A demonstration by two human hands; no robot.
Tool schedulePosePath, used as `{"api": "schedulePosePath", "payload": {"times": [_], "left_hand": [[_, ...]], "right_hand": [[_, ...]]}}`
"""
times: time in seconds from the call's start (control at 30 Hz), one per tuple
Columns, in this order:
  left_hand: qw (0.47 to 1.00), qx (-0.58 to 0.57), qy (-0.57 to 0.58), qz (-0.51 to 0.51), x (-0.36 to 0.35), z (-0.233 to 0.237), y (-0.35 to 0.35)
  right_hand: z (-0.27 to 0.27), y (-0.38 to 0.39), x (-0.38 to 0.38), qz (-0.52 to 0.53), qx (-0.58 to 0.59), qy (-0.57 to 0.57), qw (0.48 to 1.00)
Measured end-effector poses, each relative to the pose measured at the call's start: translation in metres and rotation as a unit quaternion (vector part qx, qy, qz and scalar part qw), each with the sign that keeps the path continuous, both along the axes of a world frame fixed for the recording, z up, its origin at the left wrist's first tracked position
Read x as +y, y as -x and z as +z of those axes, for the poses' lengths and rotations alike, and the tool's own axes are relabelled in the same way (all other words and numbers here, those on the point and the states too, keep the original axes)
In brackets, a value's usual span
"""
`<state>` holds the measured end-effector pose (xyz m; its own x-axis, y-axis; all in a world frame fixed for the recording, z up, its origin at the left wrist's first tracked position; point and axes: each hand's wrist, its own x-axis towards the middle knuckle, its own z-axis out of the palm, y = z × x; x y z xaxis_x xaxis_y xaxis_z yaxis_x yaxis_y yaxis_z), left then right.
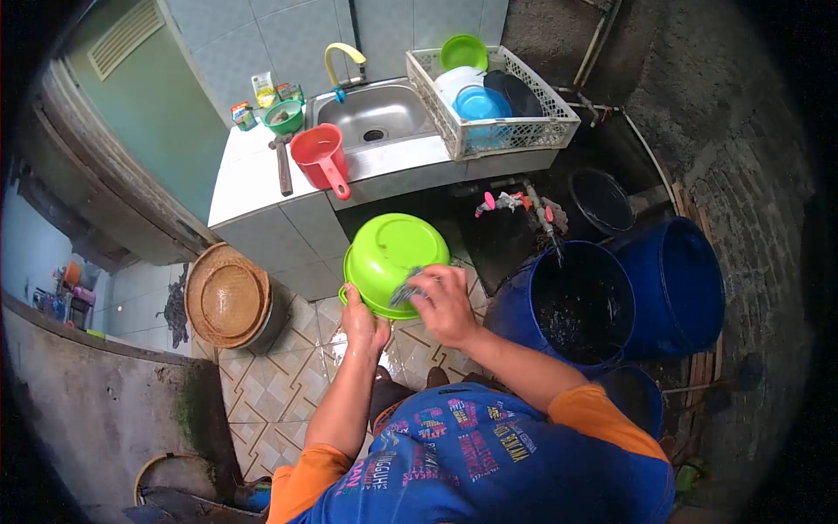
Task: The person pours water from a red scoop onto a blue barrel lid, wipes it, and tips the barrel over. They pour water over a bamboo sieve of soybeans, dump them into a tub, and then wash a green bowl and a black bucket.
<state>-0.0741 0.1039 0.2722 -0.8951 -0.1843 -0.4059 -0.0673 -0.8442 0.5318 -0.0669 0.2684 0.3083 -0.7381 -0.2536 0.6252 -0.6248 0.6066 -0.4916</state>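
A lime-green plastic basin (393, 244) is held up in front of me, its underside turned toward the camera. My left hand (360, 321) grips it by the rim at the lower left. Against the basin's lower right side, my right hand (443, 304) presses a grey scouring pad (408, 286), its fingers closed around it. Part of the pad is hidden under the fingers. Beyond the basin, a red water dipper (321, 155) stands on the white counter (240, 188), beside a hammer (282, 166).
A steel sink (371, 115) with a yellow faucet (336, 54) lies ahead. Right of it stands a white crate (524, 131) of dishes. Water runs from a tap into a blue barrel (515, 301); another blue barrel (676, 284) adjoins it. Woven baskets (225, 297) stand at left.
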Motion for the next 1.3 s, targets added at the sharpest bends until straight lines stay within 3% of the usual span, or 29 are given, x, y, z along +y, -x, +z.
{"api": "schedulePosePath", "payload": {"times": [0.1,0.17,0.23,0.3,0.37,0.43,0.5,0.57,0.63,0.67,0.73,0.77,0.83,0.9,0.97,1.03,1.1,1.23,1.3], "left_hand": [[0.998,-0.011,0.060,-0.020,0.014,0.006,-0.013],[0.995,-0.010,0.091,-0.033,0.018,0.008,-0.013],[0.993,-0.019,0.112,-0.027,0.019,0.009,-0.016],[0.991,-0.031,0.119,-0.049,0.015,0.014,-0.021],[0.983,0.033,0.172,-0.047,0.013,0.014,-0.023],[0.979,0.026,0.196,-0.059,0.009,0.018,-0.016],[0.982,0.042,0.160,-0.088,0.008,0.039,-0.021],[0.929,0.051,0.334,-0.151,0.007,0.007,-0.017],[0.967,0.025,0.226,-0.117,0.020,0.011,-0.019],[0.966,0.027,0.229,-0.119,0.019,0.011,-0.015],[0.988,0.029,0.098,-0.111,0.019,0.006,-0.011],[0.989,0.025,0.097,-0.112,0.017,0.009,-0.011],[0.985,0.067,-0.051,-0.149,0.005,0.020,-0.004],[0.989,0.062,-0.055,-0.125,-0.003,0.009,0.002],[0.994,0.058,-0.044,-0.084,-0.010,0.006,0.003],[0.996,0.038,-0.042,-0.064,-0.016,0.010,0.006],[0.995,0.019,-0.093,-0.039,-0.019,0.014,0.006],[0.993,0.026,-0.093,-0.062,-0.018,0.013,0.002],[0.995,0.032,-0.076,-0.064,-0.017,0.007,-0.004]], "right_hand": [[0.005,0.027,0.006,0.052,-0.074,-0.006,0.996],[0.016,0.026,0.007,-0.009,-0.078,0.029,0.997],[0.017,0.011,0.004,0.070,0.027,-0.025,0.997],[0.021,0.020,0.007,0.086,0.036,-0.051,0.994],[0.019,0.045,0.011,-0.016,-0.092,0.055,0.994],[0.026,0.038,0.005,0.020,-0.050,0.022,0.998],[0.042,0.023,-0.006,0.083,0.031,-0.098,0.991],[0.038,0.042,-0.010,0.035,0.021,-0.101,0.994],[0.039,0.052,-0.015,0.007,-0.026,-0.175,0.984],[0.041,0.046,-0.019,0.032,0.019,-0.196,0.980],[0.036,0.026,-0.028,0.052,0.037,-0.217,0.974],[0.032,0.013,-0.031,0.073,0.055,-0.240,0.966],[0.015,-0.001,-0.033,0.055,0.091,-0.237,0.966],[0.004,-0.010,-0.030,0.024,0.207,-0.214,0.954],[-0.009,-0.017,-0.020,0.026,0.187,-0.221,0.957],[-0.020,-0.017,-0.006,0.043,0.153,-0.110,0.981],[-0.035,-0.013,0.006,0.045,0.136,-0.094,0.985],[-0.029,0.007,0.012,-0.045,0.068,0.046,0.996],[-0.019,0.035,0.020,-0.098,-0.068,0.224,0.967]]}}
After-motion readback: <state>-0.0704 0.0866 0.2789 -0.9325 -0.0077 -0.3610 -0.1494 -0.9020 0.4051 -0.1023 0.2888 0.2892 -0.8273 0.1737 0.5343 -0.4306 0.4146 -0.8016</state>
